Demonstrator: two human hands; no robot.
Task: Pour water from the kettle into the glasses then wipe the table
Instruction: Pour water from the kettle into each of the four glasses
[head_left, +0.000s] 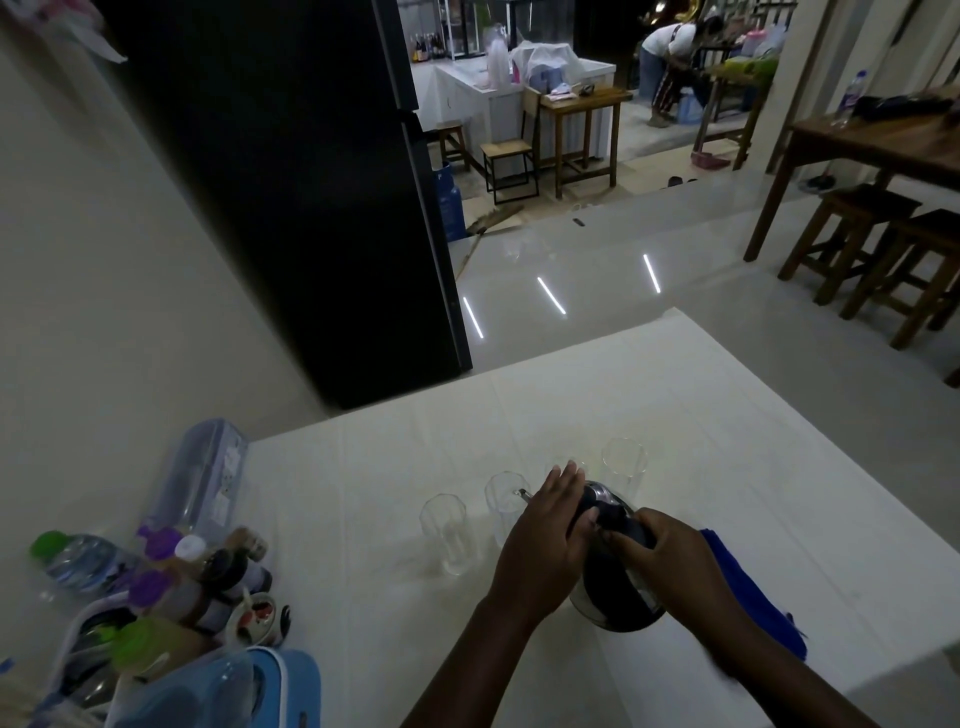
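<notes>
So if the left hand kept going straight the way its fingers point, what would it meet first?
Probably the glass just beyond its fingertips: the left hand lies over the kettle lid, fingers pointing away from the person. That glass is mostly hidden behind them, so depth is uncertain.

No text can be read anywhere in this view. The clear container at the table's left edge carries white labels, but their print is too small and blurred. The bottles beside it, and the water bottle on the far wooden table, also have labels that stay unreadable.
</notes>
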